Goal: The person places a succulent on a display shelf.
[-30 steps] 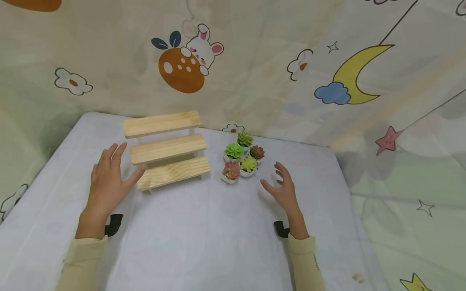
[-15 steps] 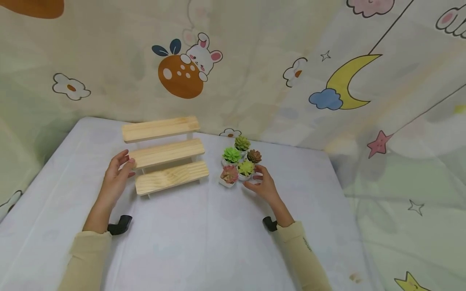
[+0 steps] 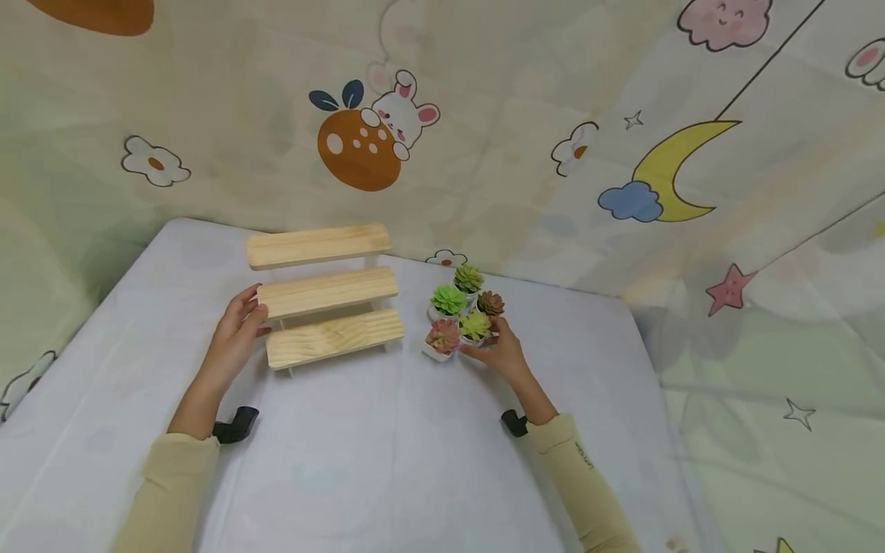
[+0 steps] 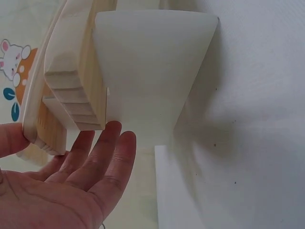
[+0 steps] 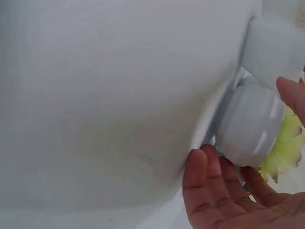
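Observation:
My left hand (image 3: 238, 330) holds the left end of the middle board of a three-tier wooden display stand (image 3: 328, 292). In the left wrist view its thumb lies against one face of the board and the fingers curl under the other, beside the stand's white side panel (image 4: 147, 67). Among a cluster of small potted succulents, my right hand (image 3: 503, 352) has its thumb and fingers around the white pot (image 5: 252, 124) of a yellow-green succulent (image 3: 474, 326). That pot is on the table, between thumb and fingers in the right wrist view.
Close around stand a pink succulent (image 3: 443, 336), a bright green one (image 3: 448, 299), a darker green one (image 3: 468, 279) and a brown one (image 3: 491, 303). A white cloth covers the table (image 3: 387, 461). Behind it hangs a printed curtain (image 3: 498, 115).
My left hand has moved in from the stand's left side and taken hold of the middle board. My right hand has reached left and closed around the yellow-green succulent's pot.

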Tool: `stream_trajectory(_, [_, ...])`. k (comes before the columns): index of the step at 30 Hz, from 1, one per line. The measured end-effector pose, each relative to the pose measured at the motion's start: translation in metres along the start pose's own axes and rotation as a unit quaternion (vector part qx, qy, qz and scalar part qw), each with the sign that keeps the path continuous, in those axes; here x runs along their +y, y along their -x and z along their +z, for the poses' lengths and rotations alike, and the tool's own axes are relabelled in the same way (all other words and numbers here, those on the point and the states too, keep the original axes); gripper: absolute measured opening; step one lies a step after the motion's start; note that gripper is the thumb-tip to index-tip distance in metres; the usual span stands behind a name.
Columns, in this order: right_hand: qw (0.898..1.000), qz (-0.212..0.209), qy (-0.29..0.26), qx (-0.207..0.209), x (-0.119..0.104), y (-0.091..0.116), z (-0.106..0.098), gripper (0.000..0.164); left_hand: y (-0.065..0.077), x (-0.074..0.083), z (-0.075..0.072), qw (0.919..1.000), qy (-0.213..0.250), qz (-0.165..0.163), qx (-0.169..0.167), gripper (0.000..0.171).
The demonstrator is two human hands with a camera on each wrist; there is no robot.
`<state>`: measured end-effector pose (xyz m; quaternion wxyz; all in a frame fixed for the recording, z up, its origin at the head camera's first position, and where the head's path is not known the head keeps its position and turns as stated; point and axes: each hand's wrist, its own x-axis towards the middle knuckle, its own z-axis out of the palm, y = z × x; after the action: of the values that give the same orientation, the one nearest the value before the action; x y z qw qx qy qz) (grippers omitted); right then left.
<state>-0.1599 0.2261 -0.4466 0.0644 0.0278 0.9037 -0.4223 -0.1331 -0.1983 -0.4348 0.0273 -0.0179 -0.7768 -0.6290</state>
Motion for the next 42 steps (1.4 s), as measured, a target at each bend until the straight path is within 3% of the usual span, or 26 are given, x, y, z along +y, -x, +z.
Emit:
stream_trajectory(9, [0.999,-0.008,0.023,0.033,0.003,-0.001,0.003,0.066,0.003,0.0,-0.003,0.9998,-0.005,-0.01,-0.016,0.06])
stream_trajectory(29, [0.998,0.003,0.044,0.048,0.0,0.002,0.007,0.075,0.005,-0.004,-0.006,0.9998,-0.015,-0.004,-0.012,0.06])
stream_trajectory(35, [0.997,-0.019,0.026,0.063,-0.002,0.004,-0.002,0.073,0.004,-0.008,-0.007,0.9997,-0.016,-0.011,-0.015,0.059])
stream_trajectory(42, [0.993,-0.057,0.012,0.101,-0.025,0.012,-0.017,0.075,0.002,-0.005,-0.007,0.9994,-0.025,-0.01,-0.024,0.06])
